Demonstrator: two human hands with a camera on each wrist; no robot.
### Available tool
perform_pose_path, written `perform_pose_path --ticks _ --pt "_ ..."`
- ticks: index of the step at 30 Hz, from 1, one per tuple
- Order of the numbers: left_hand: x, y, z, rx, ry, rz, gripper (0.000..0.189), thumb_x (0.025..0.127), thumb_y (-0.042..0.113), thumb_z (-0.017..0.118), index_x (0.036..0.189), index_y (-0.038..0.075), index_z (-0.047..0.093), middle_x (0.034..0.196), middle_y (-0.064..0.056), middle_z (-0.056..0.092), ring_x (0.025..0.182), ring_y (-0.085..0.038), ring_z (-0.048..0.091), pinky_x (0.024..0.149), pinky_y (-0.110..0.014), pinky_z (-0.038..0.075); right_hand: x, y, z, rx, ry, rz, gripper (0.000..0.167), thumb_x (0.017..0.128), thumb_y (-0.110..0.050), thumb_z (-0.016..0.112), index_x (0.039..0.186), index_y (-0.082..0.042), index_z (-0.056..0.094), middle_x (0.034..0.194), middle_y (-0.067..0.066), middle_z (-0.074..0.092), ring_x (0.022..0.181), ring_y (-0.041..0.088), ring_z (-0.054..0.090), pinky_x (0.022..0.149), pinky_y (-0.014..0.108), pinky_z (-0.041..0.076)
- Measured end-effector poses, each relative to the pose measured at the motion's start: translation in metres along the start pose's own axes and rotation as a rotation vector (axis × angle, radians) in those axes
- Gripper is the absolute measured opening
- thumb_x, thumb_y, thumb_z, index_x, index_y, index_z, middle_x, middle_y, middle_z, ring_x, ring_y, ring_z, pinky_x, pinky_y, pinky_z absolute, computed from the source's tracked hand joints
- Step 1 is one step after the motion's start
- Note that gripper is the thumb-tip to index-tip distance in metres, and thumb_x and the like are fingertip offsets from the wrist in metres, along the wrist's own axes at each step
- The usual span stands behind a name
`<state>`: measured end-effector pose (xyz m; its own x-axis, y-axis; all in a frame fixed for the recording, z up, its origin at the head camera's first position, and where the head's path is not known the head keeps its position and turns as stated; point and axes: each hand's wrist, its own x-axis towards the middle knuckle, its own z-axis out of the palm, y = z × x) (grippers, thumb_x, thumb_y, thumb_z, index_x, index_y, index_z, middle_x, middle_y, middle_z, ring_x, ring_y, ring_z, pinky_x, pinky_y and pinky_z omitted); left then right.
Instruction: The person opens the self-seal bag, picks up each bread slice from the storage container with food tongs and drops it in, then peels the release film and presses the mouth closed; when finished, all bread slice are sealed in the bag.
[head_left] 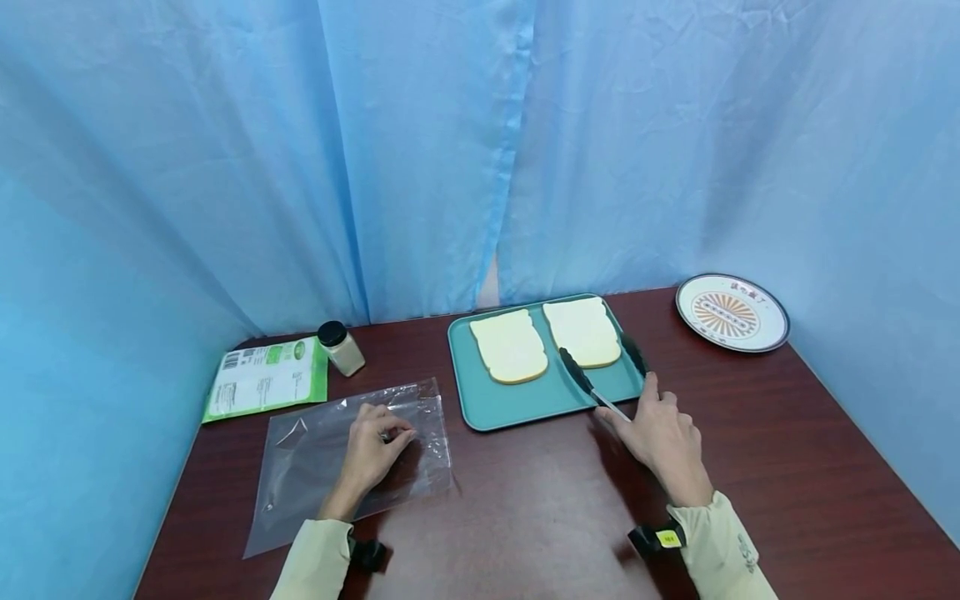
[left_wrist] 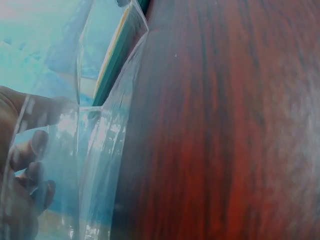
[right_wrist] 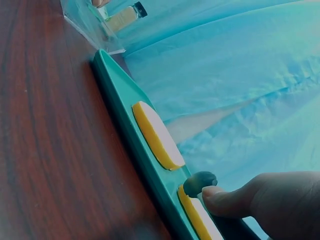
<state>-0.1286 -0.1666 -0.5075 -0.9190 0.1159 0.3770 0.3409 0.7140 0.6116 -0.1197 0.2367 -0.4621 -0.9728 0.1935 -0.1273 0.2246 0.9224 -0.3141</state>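
Observation:
My left hand pinches a clear plastic bag near its right end. Seen from the left wrist, the bag's film rises in front of the curled fingers. My right hand holds a pair of tongs with metal arms and black tips. The tongs are spread, one tip on either side of the right bread slice; whether they touch it I cannot tell. A second bread slice lies to its left, both on a green tray.
At the left lie a green-and-white packet and a tilted small jar with a black lid. A patterned plate sits at the table's back right corner. Blue curtains hang behind and beside the dark wood table.

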Motion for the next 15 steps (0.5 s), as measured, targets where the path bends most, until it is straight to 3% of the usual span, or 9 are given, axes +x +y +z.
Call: perform_pose_path --ticks 5,15 --pt "0.000 0.000 0.001 -0.005 0.005 0.009 0.009 0.075 0.001 0.084 0.075 0.009 0.078 0.072 0.000 0.062 0.076 -0.014 0.046 0.070 -0.027 0.038 0.003 -0.003 0.000 -0.006 -0.035 0.014 0.110 0.089 -0.066 0.059 0.153 0.011 0.015 0.134 0.045 0.044 0.091 0.054 0.061 0.073 0.060 0.053" --pt "0.001 0.001 0.003 0.001 0.050 0.065 0.014 0.073 -0.001 0.085 0.072 0.010 0.077 0.069 0.001 0.061 0.073 -0.013 0.045 0.067 -0.027 0.039 0.008 -0.012 0.003 -0.012 -0.064 0.046 0.106 0.092 -0.062 0.057 0.152 0.014 0.013 0.130 0.045 0.045 0.087 0.053 0.062 0.070 0.058 0.054"
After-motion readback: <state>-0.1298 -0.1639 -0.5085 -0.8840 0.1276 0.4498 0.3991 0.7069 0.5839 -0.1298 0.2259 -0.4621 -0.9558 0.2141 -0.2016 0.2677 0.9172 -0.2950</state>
